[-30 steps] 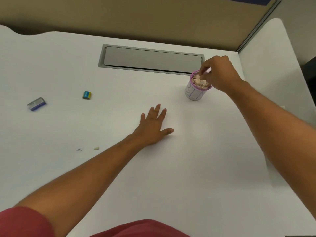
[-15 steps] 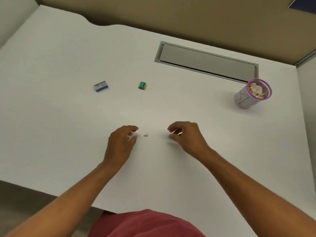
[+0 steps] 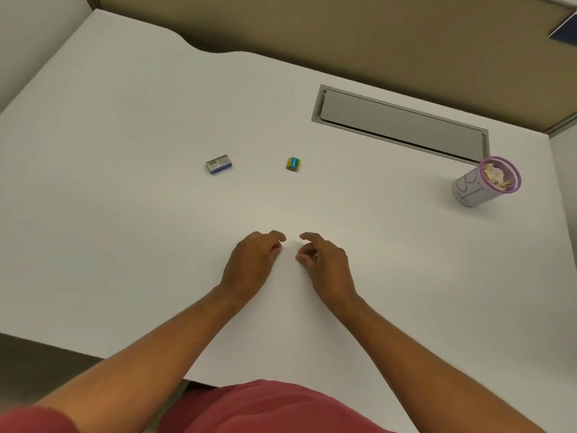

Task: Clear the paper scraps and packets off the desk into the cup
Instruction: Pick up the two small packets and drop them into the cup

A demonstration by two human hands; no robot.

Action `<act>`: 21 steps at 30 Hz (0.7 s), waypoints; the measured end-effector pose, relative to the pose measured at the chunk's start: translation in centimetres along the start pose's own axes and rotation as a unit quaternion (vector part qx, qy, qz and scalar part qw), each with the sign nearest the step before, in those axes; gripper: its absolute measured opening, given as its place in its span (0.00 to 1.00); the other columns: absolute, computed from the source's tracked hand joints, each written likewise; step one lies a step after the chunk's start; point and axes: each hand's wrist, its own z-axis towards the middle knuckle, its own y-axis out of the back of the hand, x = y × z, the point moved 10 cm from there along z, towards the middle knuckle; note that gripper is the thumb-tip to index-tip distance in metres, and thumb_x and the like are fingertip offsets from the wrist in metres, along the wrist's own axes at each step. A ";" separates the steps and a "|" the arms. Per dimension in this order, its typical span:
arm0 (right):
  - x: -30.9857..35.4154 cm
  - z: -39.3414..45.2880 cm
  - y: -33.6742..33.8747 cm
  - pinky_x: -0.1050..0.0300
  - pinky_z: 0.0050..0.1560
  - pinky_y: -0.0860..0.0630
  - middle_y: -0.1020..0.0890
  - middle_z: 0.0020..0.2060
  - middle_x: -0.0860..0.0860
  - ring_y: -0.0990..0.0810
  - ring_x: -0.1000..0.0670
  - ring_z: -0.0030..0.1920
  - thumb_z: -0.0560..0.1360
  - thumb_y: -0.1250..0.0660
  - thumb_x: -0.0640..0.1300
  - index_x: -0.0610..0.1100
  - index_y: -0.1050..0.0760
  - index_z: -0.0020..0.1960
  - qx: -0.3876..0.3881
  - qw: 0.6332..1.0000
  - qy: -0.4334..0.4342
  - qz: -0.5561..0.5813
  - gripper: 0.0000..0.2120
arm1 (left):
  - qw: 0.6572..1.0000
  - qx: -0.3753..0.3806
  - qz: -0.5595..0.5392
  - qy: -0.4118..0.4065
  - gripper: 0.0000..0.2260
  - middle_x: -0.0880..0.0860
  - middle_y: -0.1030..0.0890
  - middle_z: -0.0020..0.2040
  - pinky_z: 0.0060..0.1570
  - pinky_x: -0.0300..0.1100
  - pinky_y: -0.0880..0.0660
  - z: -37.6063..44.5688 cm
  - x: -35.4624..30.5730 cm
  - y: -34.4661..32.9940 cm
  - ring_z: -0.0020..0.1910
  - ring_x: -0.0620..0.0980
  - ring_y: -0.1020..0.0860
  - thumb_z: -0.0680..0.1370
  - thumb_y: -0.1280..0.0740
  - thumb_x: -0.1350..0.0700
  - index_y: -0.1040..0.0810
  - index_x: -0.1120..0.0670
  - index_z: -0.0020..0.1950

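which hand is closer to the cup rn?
Right. The right hand sits mid-desk, well short of the cup at the far right; the left hand is just beyond it, farther from the cup.

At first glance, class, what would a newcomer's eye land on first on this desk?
Probably the two bare hands, left hand and right hand, curled close together near the front edge of the white desk. Next, the purple-rimmed cup of paper scraps at far right, and two small colourful packets mid-desk: a blue-and-silver one and a yellow-and-blue one.
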 end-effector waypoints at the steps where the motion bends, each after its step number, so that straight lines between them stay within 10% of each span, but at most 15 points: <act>1: 0.2 0.1 -0.1 0.50 0.57 0.20 0.16 0.45 0.57 0.18 0.53 0.49 0.78 0.31 0.39 0.55 0.25 0.65 -0.007 1.000 0.000 -0.001 0.19 | 1.000 -0.005 -0.017 0.008 0.09 0.50 0.14 0.47 0.51 0.45 0.21 0.1 0.2 0.2 0.47 0.50 0.18 0.81 0.30 0.59 0.18 0.52 0.61; 5: 1.1 0.1 0.8 0.57 0.51 0.19 0.13 0.41 0.55 0.15 0.55 0.43 0.77 0.28 0.40 0.53 0.27 0.59 -0.069 0.991 -0.045 0.108 0.15 | 0.956 -0.021 -0.234 0.179 0.05 0.47 0.13 0.42 0.44 0.32 0.22 0.3 2.6 0.3 0.41 0.44 0.15 0.77 0.24 0.58 0.16 0.52 0.52; 13: 2.0 0.6 1.4 0.41 0.56 0.17 0.11 0.40 0.49 0.12 0.46 0.44 0.71 0.22 0.40 0.47 0.23 0.49 -0.112 0.945 -0.110 0.286 0.12 | 0.761 0.038 -0.559 0.328 0.08 0.61 0.12 0.50 0.52 0.43 0.16 0.2 2.8 -2.9 0.47 0.54 0.12 0.78 0.25 0.64 0.19 0.59 0.55; 21: 1.8 0.3 5.4 0.69 0.43 0.23 0.15 0.42 0.54 0.15 0.57 0.45 0.73 0.22 0.41 0.47 0.21 0.47 -0.161 0.966 -0.057 0.193 0.08 | 0.762 0.036 -0.562 0.320 0.05 0.62 0.12 0.52 0.48 0.38 0.16 1.3 -0.7 -4.0 0.50 0.54 0.12 0.79 0.27 0.65 0.19 0.60 0.53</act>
